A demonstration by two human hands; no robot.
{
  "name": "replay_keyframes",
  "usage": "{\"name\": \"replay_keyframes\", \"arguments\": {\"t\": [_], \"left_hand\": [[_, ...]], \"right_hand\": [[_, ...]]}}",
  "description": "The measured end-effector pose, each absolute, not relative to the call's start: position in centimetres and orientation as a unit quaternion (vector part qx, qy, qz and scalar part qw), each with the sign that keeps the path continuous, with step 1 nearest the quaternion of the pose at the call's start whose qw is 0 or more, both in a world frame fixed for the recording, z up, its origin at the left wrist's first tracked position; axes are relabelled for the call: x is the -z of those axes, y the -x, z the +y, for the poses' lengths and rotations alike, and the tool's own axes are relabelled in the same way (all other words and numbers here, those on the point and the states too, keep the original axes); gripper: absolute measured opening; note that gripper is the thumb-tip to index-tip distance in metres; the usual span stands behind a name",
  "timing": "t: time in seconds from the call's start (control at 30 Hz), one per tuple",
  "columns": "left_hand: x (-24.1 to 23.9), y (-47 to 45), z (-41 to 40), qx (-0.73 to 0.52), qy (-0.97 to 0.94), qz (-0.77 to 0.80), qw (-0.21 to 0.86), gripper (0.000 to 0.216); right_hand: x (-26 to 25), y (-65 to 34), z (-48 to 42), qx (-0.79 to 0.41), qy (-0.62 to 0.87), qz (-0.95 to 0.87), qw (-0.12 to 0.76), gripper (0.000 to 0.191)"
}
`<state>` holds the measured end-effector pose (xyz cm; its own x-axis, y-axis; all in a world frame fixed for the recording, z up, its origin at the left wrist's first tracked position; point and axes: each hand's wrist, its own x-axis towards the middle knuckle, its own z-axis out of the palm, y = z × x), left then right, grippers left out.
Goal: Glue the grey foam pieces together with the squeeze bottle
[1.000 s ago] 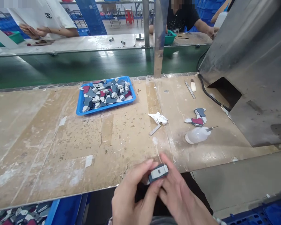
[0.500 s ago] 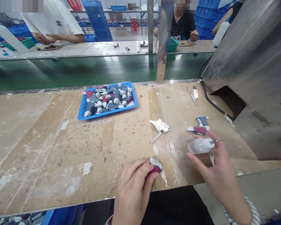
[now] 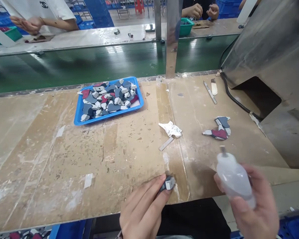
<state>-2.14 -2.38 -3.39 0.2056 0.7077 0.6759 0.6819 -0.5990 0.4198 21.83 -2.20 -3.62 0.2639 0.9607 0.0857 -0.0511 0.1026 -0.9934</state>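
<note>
Near the front edge of the table, my left hand pinches a small grey and white moulded piece between thumb and fingers. My right hand is wrapped round a translucent white squeeze bottle, held up off the table and tilted, its thin-tipped nozzle pointing away from me. Beyond the bottle lie maroon, grey and white pieces, resting against one another. A crumpled white tissue and a short flat metal strip lie ahead of my left hand.
A blue tray heaped with similar pieces stands back left. A metal knife-like tool and a white-handled one lie back right, by a black cable and metal housing. Behind a metal post and green belt, people work.
My right hand has closed round the bottle and lifted it toward me, nozzle turned away. The piece in my left hand has been turned, showing grey instead of maroon. The view has tipped down.
</note>
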Motion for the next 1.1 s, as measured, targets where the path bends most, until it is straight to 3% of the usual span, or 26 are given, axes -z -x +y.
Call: {"name": "replay_keyframes", "arguments": {"t": [0.13, 0.27, 0.43, 0.7, 1.1], "left_hand": [[2.9, 2.7, -2.5, -0.401, -0.787, 0.465, 0.053, 0.042], [3.1, 2.8, -2.5, -0.4, -0.794, 0.456, 0.045, 0.04], [3.4, 2.5, -2.6, -0.423, -0.766, 0.481, 0.052, 0.027], [3.3, 3.2, -2.6, -0.393, -0.794, 0.46, 0.057, 0.031], [3.8, 2.7, -2.7, -0.414, -0.784, 0.461, 0.046, 0.033]], "right_hand": [[2.8, -21.8, -0.4, -0.427, 0.494, -0.38, 0.655, 0.03], [1.5, -20.3, 1.2, -0.448, 0.428, -0.367, 0.694, 0.027], [1.1, -17.6, 0.8, -0.408, 0.438, -0.424, 0.68, 0.025], [1.8, -17.0, 0.7, -0.349, 0.435, -0.496, 0.665, 0.022], [2.2, -17.0, 0.3, -0.359, 0.446, -0.504, 0.647, 0.026]]}}
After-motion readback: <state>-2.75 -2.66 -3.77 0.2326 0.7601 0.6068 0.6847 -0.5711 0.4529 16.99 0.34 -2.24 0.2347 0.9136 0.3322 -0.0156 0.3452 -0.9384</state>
